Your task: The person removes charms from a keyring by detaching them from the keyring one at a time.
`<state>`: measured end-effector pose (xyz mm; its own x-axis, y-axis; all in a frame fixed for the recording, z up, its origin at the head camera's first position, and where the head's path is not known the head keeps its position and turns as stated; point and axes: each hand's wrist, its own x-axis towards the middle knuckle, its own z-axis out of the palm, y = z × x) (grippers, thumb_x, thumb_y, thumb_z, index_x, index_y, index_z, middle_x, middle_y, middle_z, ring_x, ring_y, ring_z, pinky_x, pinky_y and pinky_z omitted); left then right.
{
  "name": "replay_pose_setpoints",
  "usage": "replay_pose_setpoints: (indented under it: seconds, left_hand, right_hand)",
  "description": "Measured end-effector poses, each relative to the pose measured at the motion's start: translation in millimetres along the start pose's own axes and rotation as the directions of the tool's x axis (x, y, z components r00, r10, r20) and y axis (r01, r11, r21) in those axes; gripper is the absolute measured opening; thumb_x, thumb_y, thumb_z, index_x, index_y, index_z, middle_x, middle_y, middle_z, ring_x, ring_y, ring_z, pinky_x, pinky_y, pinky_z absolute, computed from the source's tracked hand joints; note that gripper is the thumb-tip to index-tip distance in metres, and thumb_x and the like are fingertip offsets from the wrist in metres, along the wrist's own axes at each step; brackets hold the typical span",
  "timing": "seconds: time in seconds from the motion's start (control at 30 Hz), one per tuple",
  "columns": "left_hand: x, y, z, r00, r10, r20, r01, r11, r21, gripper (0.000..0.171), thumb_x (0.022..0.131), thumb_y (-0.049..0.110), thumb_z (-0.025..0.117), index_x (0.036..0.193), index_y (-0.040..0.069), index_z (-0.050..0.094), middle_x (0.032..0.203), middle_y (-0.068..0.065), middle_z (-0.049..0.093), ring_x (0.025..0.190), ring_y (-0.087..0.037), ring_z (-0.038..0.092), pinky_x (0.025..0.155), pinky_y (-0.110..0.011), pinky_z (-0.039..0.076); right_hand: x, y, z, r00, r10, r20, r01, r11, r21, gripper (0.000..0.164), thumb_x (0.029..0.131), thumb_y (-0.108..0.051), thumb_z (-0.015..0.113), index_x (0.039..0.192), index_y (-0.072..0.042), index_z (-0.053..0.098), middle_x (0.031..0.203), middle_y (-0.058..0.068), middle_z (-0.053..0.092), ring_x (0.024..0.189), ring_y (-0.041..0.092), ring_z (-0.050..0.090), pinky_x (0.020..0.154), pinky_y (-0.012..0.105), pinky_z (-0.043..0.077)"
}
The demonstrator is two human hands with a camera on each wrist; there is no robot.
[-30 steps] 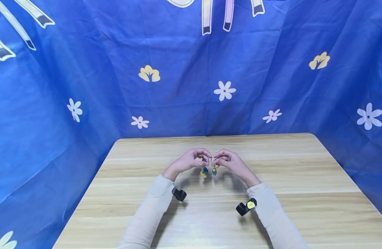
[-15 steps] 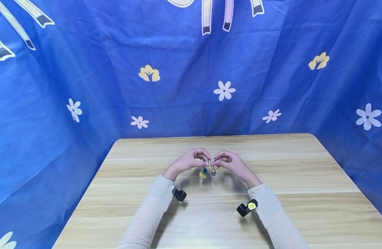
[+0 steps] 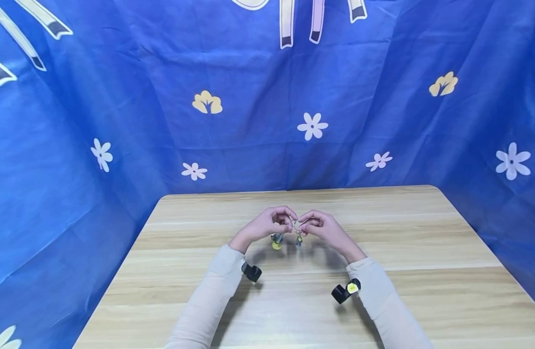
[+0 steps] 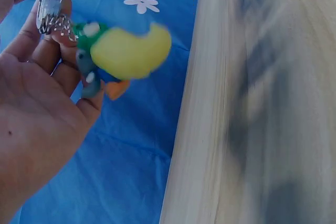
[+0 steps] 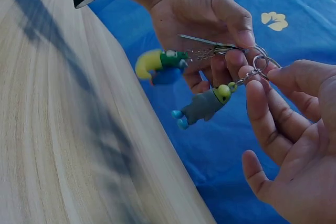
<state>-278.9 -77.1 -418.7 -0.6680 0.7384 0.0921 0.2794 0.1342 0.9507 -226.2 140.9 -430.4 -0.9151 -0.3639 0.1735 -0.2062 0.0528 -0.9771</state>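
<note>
Above the table my left hand [image 3: 267, 224] pinches the rings of a keychain [image 5: 226, 51]. From its short chain hangs a blurred charm [image 4: 128, 53] in yellow, green and blue with an orange bit. A thin metal strip [image 5: 194, 39] juts out by these fingers. Facing it, my right hand [image 3: 324, 228] pinches a metal key ring [image 5: 268, 69] between thumb and fingers. On that ring's chain dangles a grey figure charm [image 5: 202, 104] with a yellow-green head and light blue feet. The rings meet between both hands; whether they are linked I cannot tell.
Beneath the hands lies a light wood table [image 3: 293, 305]. A blue cloth [image 3: 259, 160] with flowers and trees hangs behind it and at both sides. Each wrist carries a small black camera, one at the left wrist [image 3: 252, 273] and one at the right wrist [image 3: 346, 291].
The yellow-green charm under my left hand has swung to the left, away from the grey one. Both hands stay nearly in place, and more of the ring shows between the fingertips.
</note>
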Motion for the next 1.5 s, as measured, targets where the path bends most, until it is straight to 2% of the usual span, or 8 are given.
replay_pose_setpoints:
  seconds: [0.13, 0.37, 0.6, 0.77, 0.97, 1.13, 1.3, 1.5]
  left_hand:
    - [-1.8, 0.2, -1.2, 1.000, -0.013, 0.012, 0.013, 1.000, 0.014, 0.034, 0.081, -0.001, 0.062, 0.114, -0.007, 0.056, 0.084, 0.004, 0.060, 0.078, -0.007, 0.057, 0.068, -0.018, 0.048]
    - [-5.0, 0.3, -2.8, 0.998, -0.055, 0.017, 0.055, 0.998, 0.034, 0.036, 0.082, 0.006, 0.066, 0.116, -0.003, 0.058, 0.089, -0.003, 0.062, 0.080, -0.009, 0.058, 0.068, -0.019, 0.049]
    - [-5.2, 6.8, -2.7, 0.998, -0.053, -0.015, 0.054, 0.998, 0.028, 0.033, 0.084, 0.006, 0.067, 0.114, -0.003, 0.059, 0.087, 0.001, 0.064, 0.079, -0.008, 0.060, 0.073, -0.023, 0.052]
    - [-5.5, 9.8, -1.9, 0.999, -0.042, -0.025, 0.042, 0.999, 0.021, 0.029, 0.084, 0.007, 0.068, 0.111, -0.002, 0.059, 0.084, 0.001, 0.065, 0.076, -0.008, 0.060, 0.072, -0.022, 0.052]
    - [-8.0, 6.9, -2.1, 0.998, -0.066, -0.003, 0.065, 0.996, -0.057, 0.021, 0.088, 0.004, 0.062, 0.106, -0.006, 0.058, 0.081, 0.007, 0.066, 0.079, -0.010, 0.064, 0.079, -0.023, 0.054]
    - [-4.7, 5.6, -0.7, 0.999, -0.038, 0.001, 0.038, 0.998, -0.052, 0.018, 0.087, 0.005, 0.064, 0.103, -0.001, 0.058, 0.082, 0.009, 0.066, 0.080, -0.008, 0.063, 0.081, -0.022, 0.051]
    - [-3.2, 5.7, 1.8, 0.999, -0.030, -0.022, 0.029, 0.998, -0.061, 0.021, 0.086, 0.004, 0.063, 0.105, -0.001, 0.056, 0.081, 0.007, 0.067, 0.080, -0.013, 0.064, 0.076, -0.022, 0.052]
    - [-1.5, 6.2, 3.9, 0.999, -0.036, 0.001, 0.036, 0.998, -0.053, 0.030, 0.088, 0.005, 0.062, 0.114, -0.008, 0.055, 0.081, 0.007, 0.066, 0.081, -0.016, 0.065, 0.075, -0.022, 0.053]
  right_hand:
    - [1.8, 1.1, 0.7, 1.000, 0.024, 0.009, -0.024, 1.000, 0.013, 0.027, 0.092, -0.003, 0.056, 0.115, 0.011, 0.054, 0.084, -0.008, 0.070, 0.079, 0.006, 0.065, 0.080, 0.026, 0.054]
    - [0.9, 4.3, 0.3, 0.997, 0.042, 0.059, -0.047, 0.995, 0.086, 0.031, 0.092, -0.001, 0.054, 0.118, 0.016, 0.049, 0.084, -0.008, 0.069, 0.080, 0.005, 0.065, 0.080, 0.025, 0.054]
    - [0.9, 3.2, -1.3, 0.997, 0.045, 0.062, -0.053, 0.989, 0.140, 0.029, 0.091, -0.002, 0.057, 0.117, 0.009, 0.052, 0.086, -0.009, 0.070, 0.084, 0.005, 0.066, 0.084, 0.026, 0.053]
    - [1.2, 1.9, -1.2, 0.999, 0.008, 0.042, -0.013, 0.993, 0.117, 0.030, 0.090, -0.002, 0.057, 0.116, 0.011, 0.051, 0.087, -0.009, 0.069, 0.084, 0.004, 0.066, 0.084, 0.024, 0.054]
    - [2.7, 0.8, 2.8, 0.999, -0.017, 0.039, 0.013, 0.995, 0.100, 0.031, 0.090, 0.000, 0.057, 0.116, 0.015, 0.048, 0.089, -0.010, 0.069, 0.084, 0.003, 0.066, 0.082, 0.022, 0.054]
    - [2.6, 0.5, 1.6, 0.999, -0.027, 0.035, 0.023, 0.996, 0.089, 0.032, 0.090, 0.000, 0.057, 0.116, 0.016, 0.049, 0.089, -0.011, 0.069, 0.084, 0.003, 0.065, 0.081, 0.021, 0.053]
    - [1.5, 0.3, 1.6, 0.998, -0.043, 0.044, 0.040, 0.996, 0.079, 0.032, 0.090, -0.001, 0.057, 0.117, 0.015, 0.050, 0.089, -0.009, 0.069, 0.084, 0.004, 0.066, 0.082, 0.022, 0.054]
    - [-1.7, 0.3, -0.1, 0.999, -0.030, 0.026, 0.029, 0.998, 0.054, 0.030, 0.092, 0.000, 0.056, 0.117, 0.015, 0.051, 0.086, -0.010, 0.069, 0.082, 0.005, 0.066, 0.080, 0.023, 0.054]
